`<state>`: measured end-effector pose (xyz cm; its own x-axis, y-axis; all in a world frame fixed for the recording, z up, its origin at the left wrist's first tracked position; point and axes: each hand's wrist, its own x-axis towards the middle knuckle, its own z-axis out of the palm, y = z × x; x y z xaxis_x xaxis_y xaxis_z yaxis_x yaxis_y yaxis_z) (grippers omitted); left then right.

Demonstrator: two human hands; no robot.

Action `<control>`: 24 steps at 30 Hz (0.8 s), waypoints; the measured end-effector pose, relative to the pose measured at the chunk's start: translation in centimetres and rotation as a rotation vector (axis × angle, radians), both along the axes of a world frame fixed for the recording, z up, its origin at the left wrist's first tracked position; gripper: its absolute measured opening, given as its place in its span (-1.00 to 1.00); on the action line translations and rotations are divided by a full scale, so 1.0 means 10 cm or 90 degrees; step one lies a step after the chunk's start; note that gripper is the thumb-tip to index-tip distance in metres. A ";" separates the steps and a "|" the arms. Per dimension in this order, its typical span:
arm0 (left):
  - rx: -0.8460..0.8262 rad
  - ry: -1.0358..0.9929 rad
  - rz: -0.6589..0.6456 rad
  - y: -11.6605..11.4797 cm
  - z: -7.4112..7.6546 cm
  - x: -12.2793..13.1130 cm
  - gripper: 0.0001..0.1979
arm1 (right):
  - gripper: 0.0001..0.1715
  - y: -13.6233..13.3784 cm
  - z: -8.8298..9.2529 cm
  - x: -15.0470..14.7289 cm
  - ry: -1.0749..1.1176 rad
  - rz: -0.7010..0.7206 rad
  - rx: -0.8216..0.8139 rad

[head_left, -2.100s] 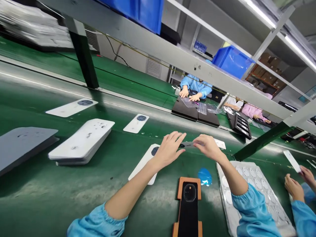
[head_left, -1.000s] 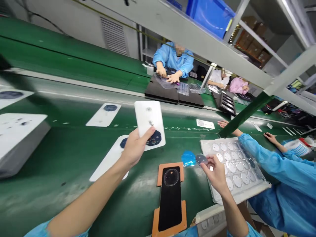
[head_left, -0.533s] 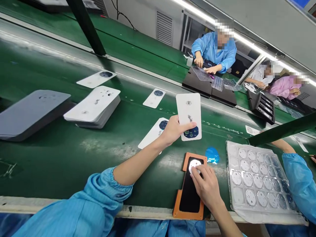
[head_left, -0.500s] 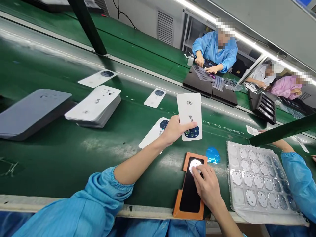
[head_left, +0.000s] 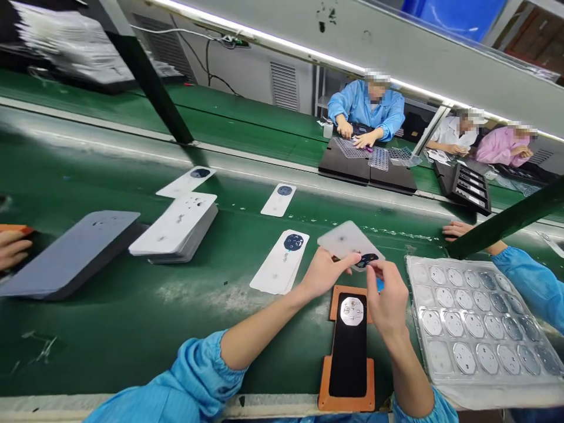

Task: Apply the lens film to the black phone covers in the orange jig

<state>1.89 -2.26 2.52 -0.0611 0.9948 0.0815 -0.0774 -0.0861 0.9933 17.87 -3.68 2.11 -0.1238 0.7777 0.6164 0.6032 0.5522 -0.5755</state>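
My left hand [head_left: 328, 271] holds a white phone-shaped card [head_left: 346, 238], tilted, with the thumb on top near a dark round patch. At that patch, the thumb and forefinger of my right hand [head_left: 390, 296] pinch the card's near edge; whether they grip the card or only the patch's rim is hard to see. Below both hands lies an orange fixture [head_left: 326, 390] holding a black phone-shaped panel [head_left: 348, 358]. On the panel's upper end sits a silvery plate with small holes [head_left: 352, 311]. A blue film piece [head_left: 380, 285] shows partly behind my right hand.
White cards with dark patches [head_left: 277, 264] lie left of my hands. Farther left stand a white card stack [head_left: 176, 226] and a grey stack [head_left: 74, 252]. A clear tray [head_left: 445, 320] of round plates is at right. Co-workers' hands show at both sides; a green post [head_left: 506, 220] slants in.
My right hand has left the silvery plate and risen to the card. My left hand has lowered and tilted the card. The view has shifted, and another person's hand now shows at far left.
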 end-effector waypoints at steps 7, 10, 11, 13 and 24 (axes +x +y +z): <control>0.089 0.035 -0.060 -0.14 -0.10 0.18 -0.61 | -0.86 0.10 -0.08 -0.02 0.080 -0.046 0.004; 0.113 0.042 -0.064 -0.15 -0.14 0.19 -0.63 | -0.83 0.09 -0.10 0.00 0.090 -0.038 0.010; 0.123 0.049 -0.064 -0.15 -0.16 0.19 -0.64 | -0.82 0.09 -0.11 0.00 0.096 -0.036 0.009; 0.158 0.073 -0.066 -0.15 -0.19 0.20 -0.65 | -0.81 0.09 -0.13 0.00 0.112 -0.036 0.003; 0.267 0.175 -0.083 -0.23 -0.32 0.25 -0.56 | -0.84 0.08 -0.16 0.00 0.184 -0.012 -0.046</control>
